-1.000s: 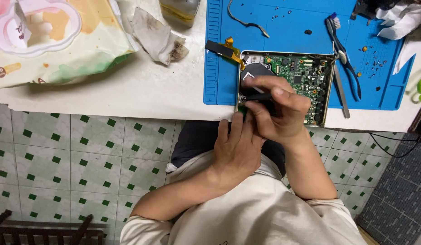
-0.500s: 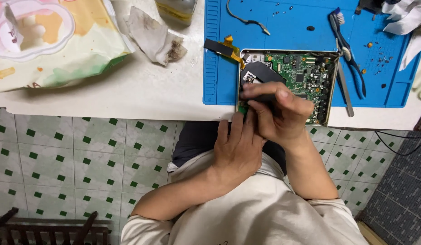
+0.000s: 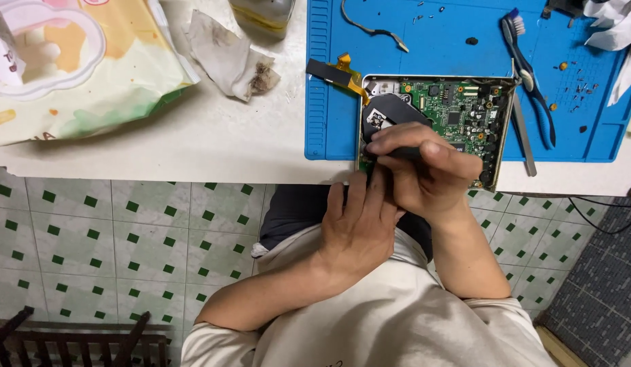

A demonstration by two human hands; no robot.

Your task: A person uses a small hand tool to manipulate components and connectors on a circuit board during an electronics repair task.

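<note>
An opened device (image 3: 437,102) with a green circuit board in a metal frame lies on a blue work mat (image 3: 329,115) at the table's near edge. A black rounded part (image 3: 391,110) sits on its left side, and an orange flex cable (image 3: 339,68) sticks out to the left. My right hand (image 3: 431,177) is closed around a thin dark tool (image 3: 400,153), held sideways over the board's near left corner. My left hand (image 3: 359,228) lies just below, fingers pointing up against the device's near edge and the right hand. The tool's tip is hidden.
Blue-handled pliers (image 3: 536,95), a brush (image 3: 512,24), a metal strip (image 3: 522,132) and loose screws (image 3: 587,85) lie on the mat's right. To the left are a wipes pack (image 3: 71,75), a soiled tissue (image 3: 227,54) and a jar (image 3: 261,13). White cloth (image 3: 611,24) lies far right. A green-patterned tiled floor (image 3: 125,231) lies below.
Both hands stay at the board's near left corner with only small finger shifts. The view has drifted slightly.
</note>
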